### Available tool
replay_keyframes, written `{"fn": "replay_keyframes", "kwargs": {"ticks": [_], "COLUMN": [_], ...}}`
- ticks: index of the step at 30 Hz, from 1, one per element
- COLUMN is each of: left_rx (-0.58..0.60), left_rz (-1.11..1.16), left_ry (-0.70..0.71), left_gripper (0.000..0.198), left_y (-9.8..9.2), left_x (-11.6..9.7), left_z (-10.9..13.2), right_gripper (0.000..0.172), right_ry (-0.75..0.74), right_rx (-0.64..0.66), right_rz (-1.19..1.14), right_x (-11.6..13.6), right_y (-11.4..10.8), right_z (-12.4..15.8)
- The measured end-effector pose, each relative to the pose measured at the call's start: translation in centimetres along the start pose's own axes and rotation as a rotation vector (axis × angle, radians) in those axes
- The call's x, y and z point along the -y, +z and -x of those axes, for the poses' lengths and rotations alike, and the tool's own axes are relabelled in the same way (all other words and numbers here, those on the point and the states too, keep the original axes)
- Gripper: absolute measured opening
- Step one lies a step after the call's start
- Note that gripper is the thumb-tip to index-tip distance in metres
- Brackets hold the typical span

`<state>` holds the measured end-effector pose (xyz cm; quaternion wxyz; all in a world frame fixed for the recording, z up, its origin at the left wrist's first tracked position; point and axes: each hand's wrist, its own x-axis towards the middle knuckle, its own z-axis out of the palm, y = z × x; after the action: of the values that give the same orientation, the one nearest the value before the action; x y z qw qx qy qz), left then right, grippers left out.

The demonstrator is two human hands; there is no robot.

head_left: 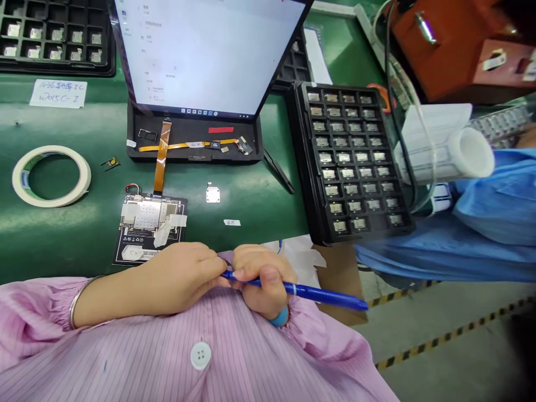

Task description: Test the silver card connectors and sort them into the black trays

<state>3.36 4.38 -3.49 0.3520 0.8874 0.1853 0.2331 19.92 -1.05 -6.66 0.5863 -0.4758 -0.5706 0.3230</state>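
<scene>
Both hands meet close to my body, in front of the table's near edge. My right hand (266, 282) is closed around a blue pen (326, 296), whose far end sticks out to the right and slightly down. The fingers of my left hand (190, 276) are curled at the pen's other end, where the tip is partly hidden. Just beyond my left hand lies a battery with a circuit board (148, 215). An orange flex cable (163, 159) runs from it toward a lit screen (209, 56). A small metal plate (213, 194) lies right of the board.
Left on the green table is a masking tape roll (19, 177) beside a small card tray (110, 163). Tweezers (278, 170) lean by the black holder (195, 156). Stacked trays of parts (352, 162) stand right, near a co-worker's blue sleeve (494, 206).
</scene>
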Motion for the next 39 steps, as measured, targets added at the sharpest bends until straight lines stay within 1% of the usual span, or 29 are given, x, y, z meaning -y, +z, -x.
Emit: {"fn": "replay_keyframes", "kwargs": {"ticks": [2,4,8,9,10,11,12,13,14,15,16,17,18,19,20,22,23,24,25,26,27,28,29,30,31,32,34,36,39], "left_rx": [0.104,0.193,0.316,0.345,0.353,0.321,0.242,0.124,-0.013,-0.143,-0.246,-0.307,-0.329,-0.32,-0.294,-0.23,-0.211,-0.203,-0.201,-0.205,-0.208,-0.212,-0.214,-0.214,-0.213,-0.211,-0.198,-0.176,-0.145], "left_rz": [0.246,0.494,0.927,1.003,1.038,1.012,0.924,0.785,0.625,0.479,0.372,0.31,0.283,0.275,0.274,0.268,0.265,0.26,0.251,0.235,0.215,0.194,0.175,0.161,0.152,0.151,0.158,0.164,0.138], "left_ry": [-0.074,-0.177,-0.411,-0.446,-0.463,-0.461,-0.449,-0.434,-0.42,-0.414,-0.415,-0.434,-0.465,-0.5,-0.538,-0.599,-0.615,-0.624,-0.635,-0.646,-0.657,-0.665,-0.668,-0.668,-0.667,-0.666,-0.663,-0.655,-0.636], "left_gripper": [0.041,0.038,0.035,0.036,0.037,0.038,0.036,0.032,0.027,0.024,0.026,0.03,0.034,0.034,0.034,0.031,0.03,0.03,0.029,0.029,0.028,0.028,0.029,0.029,0.029,0.029,0.027,0.025,0.025], "left_y": [-0.2,-0.5,-0.5,-0.4,-0.4,-0.4,-0.5,-0.7,-0.9,-1.3,-1.7,-2.0,-2.4,-2.7,-2.9,-3.1,-3.1,-3.1,-3.2,-3.2,-3.3,-3.5,-3.6,-3.7,-3.8,-3.8,-3.7,-3.5,-3.2], "left_x": [-0.3,-0.6,-0.8,-0.8,-0.7,-0.5,-0.3,-0.1,0.1,0.3,0.4,0.5,0.5,0.5,0.4,0.3,0.2,0.2,0.2,0.3,0.4,0.4,0.5,0.6,0.6,0.7,0.8,0.9,0.9], "left_z": [-0.1,-0.1,0.0,0.0,0.0,0.1,0.2,0.4,0.7,1.0,1.4,1.7,2.0,2.2,2.4,2.6,2.7,2.8,2.9,3.2,3.4,3.7,3.9,4.1,4.2,4.2,4.1,3.7,3.3], "right_gripper": [0.042,0.038,0.04,0.042,0.043,0.043,0.042,0.039,0.034,0.028,0.022,0.018,0.024,0.028,0.03,0.038,0.042,0.043,0.04,0.034,0.024,0.015,0.011,0.011,0.013,0.016,0.021,0.023,0.021], "right_ry": [-0.077,-0.122,-0.112,-0.107,-0.101,-0.106,-0.123,-0.136,-0.177,-0.201,-0.197,-0.21,-0.253,-0.298,-0.282,-0.236,-0.205,-0.173,-0.125,-0.056,0.047,0.188,0.339,0.461,0.554,0.621,0.681,0.698,0.701], "right_rx": [-0.032,-0.011,0.032,0.049,0.108,0.191,0.274,0.348,0.35,0.272,0.165,0.084,0.064,0.123,0.226,0.349,0.352,0.314,0.273,0.235,0.247,0.337,0.414,0.444,0.445,0.415,0.305,0.216,0.187], "right_rz": [-0.167,-0.265,-0.331,-0.331,-0.31,-0.271,-0.208,-0.111,0.0,0.155,0.356,0.596,0.814,0.989,1.133,1.291,1.312,1.292,1.232,1.14,1.02,0.89,0.785,0.727,0.685,0.661,0.642,0.632,0.609], "right_x": [-0.2,-0.2,0.3,0.4,0.5,0.6,0.7,0.7,0.7,0.6,0.4,0.1,-0.3,-0.7,-1.1,-1.6,-1.6,-1.4,-1.0,-0.5,0.1,0.6,1.0,1.2,1.2,1.1,0.6,0.0,0.0], "right_y": [0.3,0.6,1.2,1.1,0.9,0.3,-0.4,-1.4,-2.7,-4.0,-5.5,-6.9,-8.2,-9.3,-10.2,-11.0,-11.0,-10.6,-10.0,-9.2,-8.3,-7.4,-6.5,-5.6,-4.9,-4.3,-3.3,-2.7,-2.0], "right_z": [0.0,-0.2,-0.5,-0.7,-1.0,-1.6,-2.3,-3.4,-4.6,-6.1,-7.8,-9.6,-11.4,-13.0,-14.4,-16.0,-16.1,-15.7,-14.8,-13.5,-12.0,-10.3,-8.7,-7.3,-6.1,-5.2,-4.3,-4.1,-4.4]}}
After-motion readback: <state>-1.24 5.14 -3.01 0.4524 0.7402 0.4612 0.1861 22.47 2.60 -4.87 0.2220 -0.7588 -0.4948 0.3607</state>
